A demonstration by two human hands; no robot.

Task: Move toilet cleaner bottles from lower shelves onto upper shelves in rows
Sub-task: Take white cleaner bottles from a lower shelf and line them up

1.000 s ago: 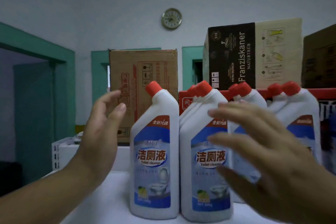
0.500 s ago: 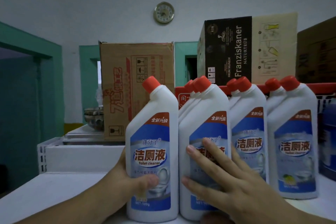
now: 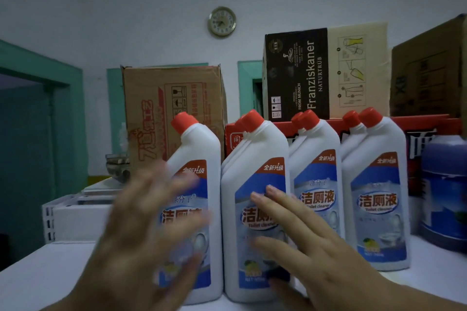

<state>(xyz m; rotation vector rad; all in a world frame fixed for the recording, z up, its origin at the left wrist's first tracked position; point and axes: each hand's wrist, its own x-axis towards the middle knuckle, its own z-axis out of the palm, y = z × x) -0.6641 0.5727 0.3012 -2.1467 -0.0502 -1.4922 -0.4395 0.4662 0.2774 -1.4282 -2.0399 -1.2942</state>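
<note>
Several white toilet cleaner bottles with red caps and blue labels stand upright in a row on the white top shelf [image 3: 38, 272]. The leftmost bottle [image 3: 199, 149] stands alone; the second [image 3: 257, 159], third [image 3: 316, 159] and fourth [image 3: 376, 159] each have another bottle behind. My left hand [image 3: 141, 235] is blurred, fingers spread, in front of the leftmost bottle and holding nothing. My right hand [image 3: 310, 242] is open too, its fingers lying flat against the front of the second bottle.
Behind the row stand a brown carton [image 3: 171, 108], a red box [image 3: 429, 129] and a black-and-cream carton [image 3: 326, 70]. A dark brown carton [image 3: 429, 70] is at the right. A purple-blue jug [image 3: 444, 192] stands right of the bottles. White crates [image 3: 75, 217] sit at the left.
My left hand has let go of the leftmost bottle and drawn back with fingers spread. My right hand still rests on the second bottle.
</note>
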